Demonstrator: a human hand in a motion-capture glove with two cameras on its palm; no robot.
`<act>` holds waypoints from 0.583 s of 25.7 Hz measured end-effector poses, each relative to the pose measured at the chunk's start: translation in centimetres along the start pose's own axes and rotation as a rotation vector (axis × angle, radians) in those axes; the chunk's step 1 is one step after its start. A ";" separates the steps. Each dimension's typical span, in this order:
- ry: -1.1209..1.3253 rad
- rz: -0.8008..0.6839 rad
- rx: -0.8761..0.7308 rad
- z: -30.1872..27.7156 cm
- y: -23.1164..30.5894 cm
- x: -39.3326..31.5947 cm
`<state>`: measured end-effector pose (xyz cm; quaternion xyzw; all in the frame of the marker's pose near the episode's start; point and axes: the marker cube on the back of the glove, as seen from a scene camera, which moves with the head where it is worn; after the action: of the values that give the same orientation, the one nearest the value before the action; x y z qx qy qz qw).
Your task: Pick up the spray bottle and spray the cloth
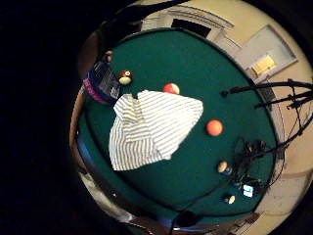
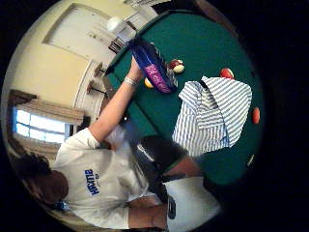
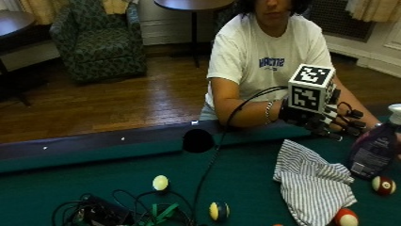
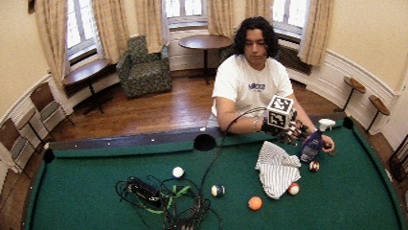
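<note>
A crumpled blue-and-white striped cloth (image 3: 313,183) (image 1: 151,127) (image 2: 212,113) lies on the green felt of the pool table (image 3: 75,188). My gloved right hand (image 3: 325,121) (image 4: 290,132) hovers above the cloth's far edge, near the rail, with its fingers loosely bent and holding nothing. To its side stands the purple spray bottle (image 3: 374,149) (image 2: 153,67) (image 1: 102,81) with a white sprayer top, upright on the felt. The person's bare left hand (image 2: 135,72) holds the bottle.
A striped red ball (image 3: 383,184) and a red ball (image 3: 346,217) lie beside the cloth. A pale ball (image 3: 160,182), a yellow-striped ball (image 3: 217,211) and a tangle of cables (image 3: 113,212) sit farther along the felt. A side pocket (image 3: 198,140) opens in the rail.
</note>
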<state>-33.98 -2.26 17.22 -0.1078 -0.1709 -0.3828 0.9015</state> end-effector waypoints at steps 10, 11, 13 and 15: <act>0.023 0.000 0.084 -1.6 0.6 0.4; 0.021 0.002 0.083 -1.6 0.6 0.5; 0.015 0.011 0.078 -1.7 0.7 0.6; 0.010 0.021 0.076 -1.7 0.8 0.7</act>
<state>-32.57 -2.72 15.86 -0.0733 -0.1796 -0.3668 0.9098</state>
